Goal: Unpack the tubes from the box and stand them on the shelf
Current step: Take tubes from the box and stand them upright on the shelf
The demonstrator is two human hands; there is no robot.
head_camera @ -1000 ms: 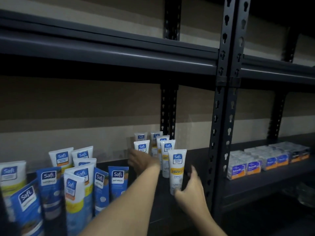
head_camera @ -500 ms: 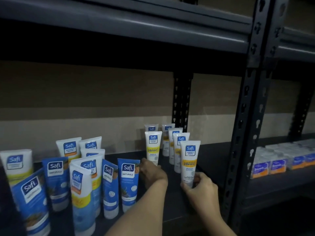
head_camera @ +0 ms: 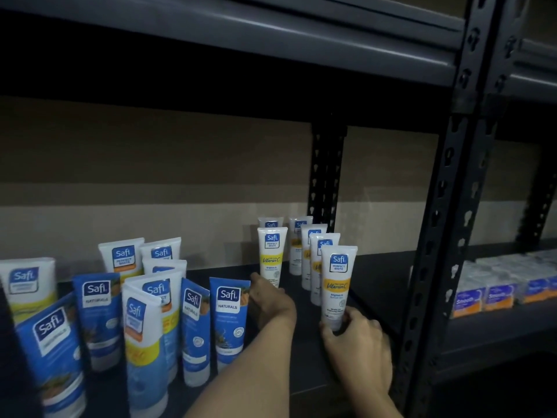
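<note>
On the shelf (head_camera: 373, 267), the right hand (head_camera: 358, 336) clamped an upright tube (head_camera: 337, 282) near its cap-down base; I couldn't make out the left hand (head_camera: 271, 303) fingers.

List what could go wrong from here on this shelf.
The right hand grips the front Vitamin C tube low, right before a tight row of tubes; a push could topple them backwards. The left forearm lies beside the blue Naturals tube, so pulling back may knock it over.
</note>
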